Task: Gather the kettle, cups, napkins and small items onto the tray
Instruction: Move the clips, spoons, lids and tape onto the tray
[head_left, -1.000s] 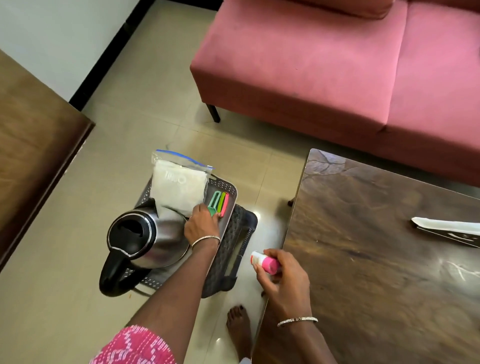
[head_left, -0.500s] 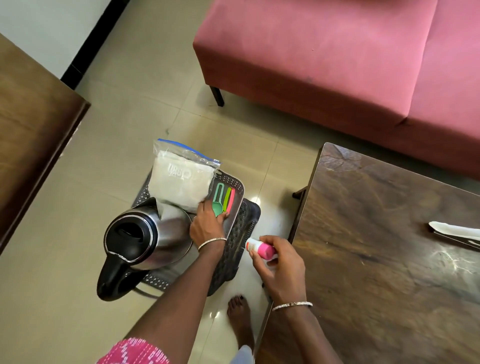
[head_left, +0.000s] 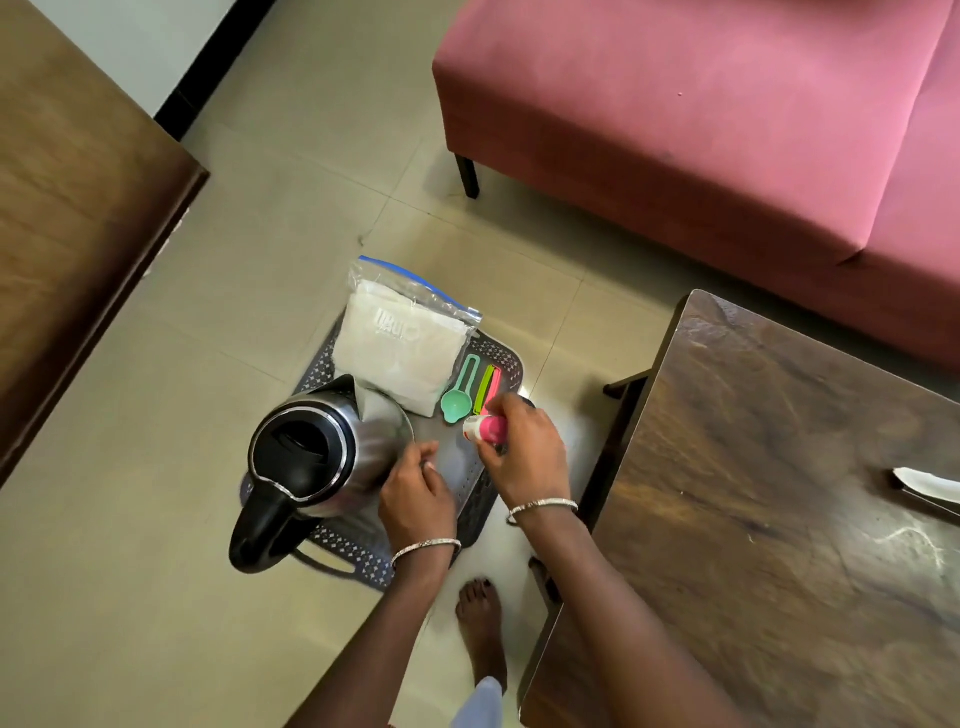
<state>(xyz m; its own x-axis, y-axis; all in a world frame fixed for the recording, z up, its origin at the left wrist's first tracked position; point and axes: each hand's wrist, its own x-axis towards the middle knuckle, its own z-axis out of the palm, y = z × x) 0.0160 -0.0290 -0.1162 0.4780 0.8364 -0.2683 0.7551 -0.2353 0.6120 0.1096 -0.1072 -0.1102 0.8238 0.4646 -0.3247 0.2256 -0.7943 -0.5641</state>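
Within 1 second the right hand (head_left: 524, 457) had carried a small pink-and-white bottle (head_left: 485, 429) from beside the table edge to just over the tray (head_left: 358, 553), fingers and thumb pinched round it, its white end close to the 3 bright spoons (head_left: 456, 402). The bottle did not appear to have been set down yet. The left hand (head_left: 415, 496) had drawn back from the spoons to the side of the kettle (head_left: 311, 452). Its fingers were loosely curled and no object could be seen in them, though whether they touched the steel was unclear.

By the look of it, the gathering was well advanced. The kettle stood upright on the near left of the tray and a zip bag of napkins (head_left: 400, 343) leaned against its spout side, with the spoons lying flat to the right. No cups were visible anywhere in view.

The tray rested on a dark plastic stool (head_left: 480, 501) on a pale tiled floor (head_left: 156, 571). A dark wooden table (head_left: 779, 545) stood to the right with 1 white item (head_left: 930, 486) at its far edge — possibly still to be collected. A pink sofa (head_left: 701, 130) filled the background, and more brown wooden furniture (head_left: 67, 208) sat at left.
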